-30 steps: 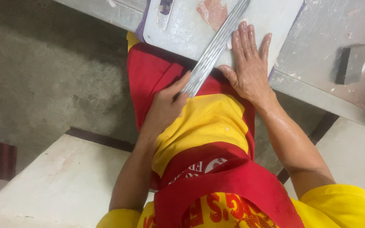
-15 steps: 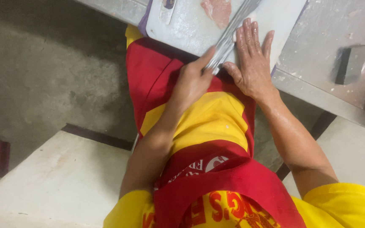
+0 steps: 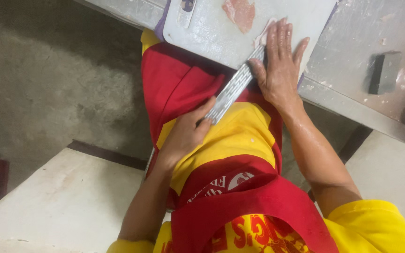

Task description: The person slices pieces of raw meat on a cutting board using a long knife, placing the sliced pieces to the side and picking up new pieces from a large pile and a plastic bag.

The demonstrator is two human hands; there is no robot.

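Seemingly raw meat [image 3: 241,12] on cutting board [image 3: 212,33].

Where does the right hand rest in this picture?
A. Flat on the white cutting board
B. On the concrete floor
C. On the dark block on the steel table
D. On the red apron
A: the right hand lies palm down, fingers spread, on the white cutting board, pressing beside the long knife blade, whose near end the left hand holds.

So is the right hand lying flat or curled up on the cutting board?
Flat: the right hand lies palm down, fingers spread, on the white cutting board, thumb against the long metal blade.
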